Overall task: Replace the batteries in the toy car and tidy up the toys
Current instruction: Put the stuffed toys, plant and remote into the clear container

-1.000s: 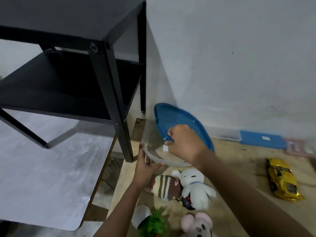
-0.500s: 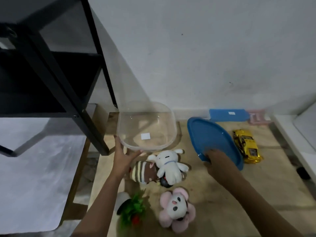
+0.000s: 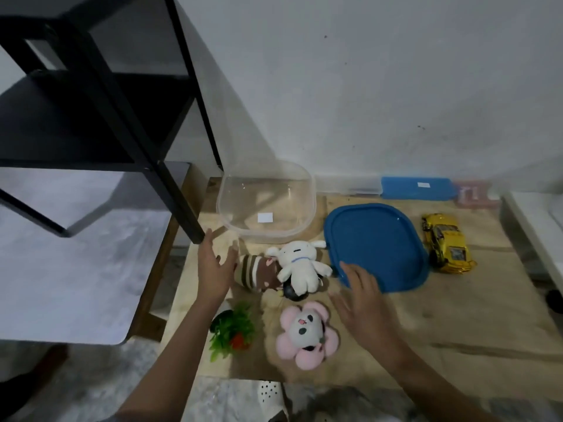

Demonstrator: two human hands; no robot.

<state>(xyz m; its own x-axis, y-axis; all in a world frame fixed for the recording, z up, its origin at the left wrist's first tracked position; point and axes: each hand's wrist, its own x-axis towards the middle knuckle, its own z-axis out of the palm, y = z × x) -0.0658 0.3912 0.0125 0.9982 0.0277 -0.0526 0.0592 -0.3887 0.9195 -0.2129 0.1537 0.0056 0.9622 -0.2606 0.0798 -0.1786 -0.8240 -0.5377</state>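
Note:
A clear plastic tub (image 3: 307, 190) stands uncovered on the wooden board near the wall. Its blue lid (image 3: 374, 245) lies flat to the right of it. A yellow toy car (image 3: 446, 243) rests right of the lid. In front of the tub lie a striped brown plush (image 3: 256, 271), a white plush (image 3: 300, 264), a pink flower plush (image 3: 306, 333) and a small green plant toy (image 3: 233, 330). My left hand (image 3: 214, 266) hovers open beside the striped plush. My right hand (image 3: 361, 295) is open, fingers spread, just off the lid's near edge.
A black metal shelf unit (image 3: 100, 95) stands at the left, one leg close to the tub. A blue box (image 3: 417, 188) and a pink pack (image 3: 473, 193) lie along the wall. A white ledge (image 3: 536, 226) runs at the right.
My right hand carried the blue lid off the tub, laid it flat on the board and let it go. My left hand released the tub's rim and drew back.

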